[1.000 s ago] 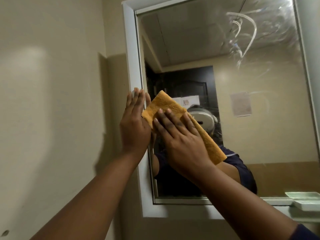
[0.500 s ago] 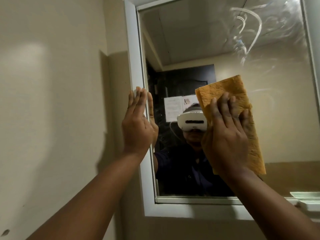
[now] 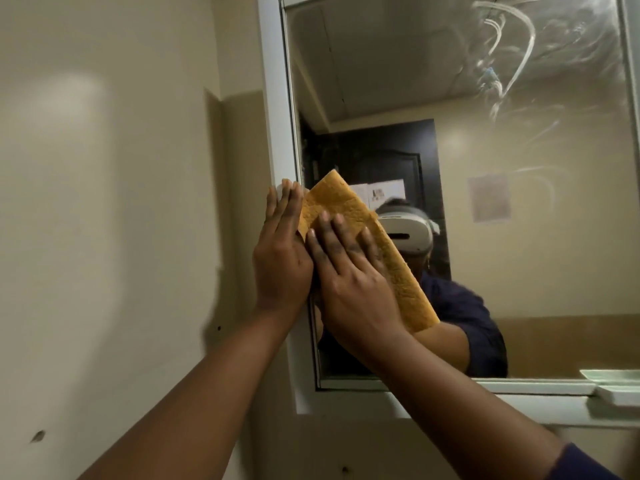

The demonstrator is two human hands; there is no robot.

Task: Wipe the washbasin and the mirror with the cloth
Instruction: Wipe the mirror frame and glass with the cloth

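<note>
Wiping the mirror's left edge, smears left at 1 o'clock

The right hand (image 3: pixel 349 285) pressed the cloth (image 3: pixel 377 251) flat-palmed against the mirror (image 3: pixel 519 271) at 9 o'clock; the left hand (image 3: pixel 282 258), open, braced on the frame (image 3: pixel 273 98). Streaks (image 3: pixel 512 57) remained, so mirror work looked unfinished; the washbasin was out of view

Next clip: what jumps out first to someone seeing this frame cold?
The folded orange cloth, pressed flat on the white-framed wall mirror near its left edge by the right hand. The left hand lies flat on the frame beside it. White swirling smears mark the glass at upper right.
</note>
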